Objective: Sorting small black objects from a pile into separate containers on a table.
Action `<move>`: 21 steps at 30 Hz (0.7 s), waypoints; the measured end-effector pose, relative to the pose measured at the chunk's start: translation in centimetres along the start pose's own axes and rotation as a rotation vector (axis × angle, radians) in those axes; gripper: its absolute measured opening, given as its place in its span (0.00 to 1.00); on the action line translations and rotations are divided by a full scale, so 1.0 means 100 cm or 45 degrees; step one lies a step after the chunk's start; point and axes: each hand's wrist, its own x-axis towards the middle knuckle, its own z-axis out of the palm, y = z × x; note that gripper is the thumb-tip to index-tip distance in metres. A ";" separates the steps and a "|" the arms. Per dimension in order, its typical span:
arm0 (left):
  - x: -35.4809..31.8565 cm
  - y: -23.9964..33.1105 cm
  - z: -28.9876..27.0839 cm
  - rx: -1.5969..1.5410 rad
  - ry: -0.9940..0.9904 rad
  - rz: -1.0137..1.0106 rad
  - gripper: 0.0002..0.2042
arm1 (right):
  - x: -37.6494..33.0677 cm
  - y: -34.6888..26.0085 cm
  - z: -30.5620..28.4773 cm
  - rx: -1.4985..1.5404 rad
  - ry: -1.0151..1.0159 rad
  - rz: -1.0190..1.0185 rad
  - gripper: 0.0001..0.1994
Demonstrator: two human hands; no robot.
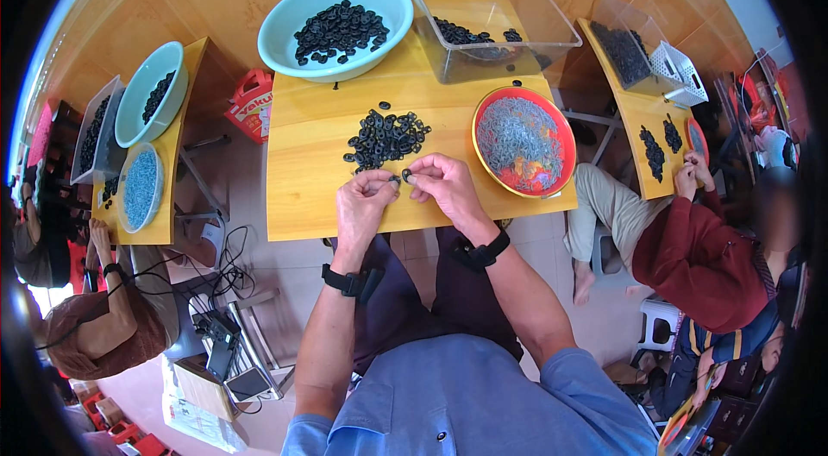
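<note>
Towards eight o'clock, at our far left, sits a person in a brown top (105, 331). At ten o'clock, a yellow side table (175, 145) bears a turquoise basin (129, 115) of black pieces and a white tray (160, 180) of small blue parts. At eleven o'clock, on our own yellow table (302, 176), a larger turquoise basin (280, 29) holds many black pieces. Near the centre, our left hand (362, 204) has thumb and forefinger drawn together on a small dark piece (395, 180), too small to identify. Just beyond, at twelve o'clock, lies a loose pile of black oval rings (386, 137). Our right hand (451, 193), fingertips just beside the left's, pinches one black ring (406, 174). At one o'clock stands a clear plastic bin (453, 68) with black pieces inside. At two o'clock, a red-rimmed bowl (567, 141) holds slender grey parts (517, 132). Towards three o'clock, a person in a maroon top (703, 262) sits at another yellow table (636, 111).
</note>
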 end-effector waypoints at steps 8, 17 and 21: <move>-0.001 0.002 0.000 0.022 -0.006 -0.019 0.08 | 0.001 0.002 0.001 -0.015 0.015 -0.017 0.07; -0.003 0.003 0.000 0.041 -0.036 -0.016 0.08 | 0.001 0.003 0.004 -0.060 0.036 -0.011 0.07; -0.002 0.001 -0.001 0.068 -0.041 -0.008 0.07 | 0.001 0.003 0.003 -0.081 0.001 0.011 0.07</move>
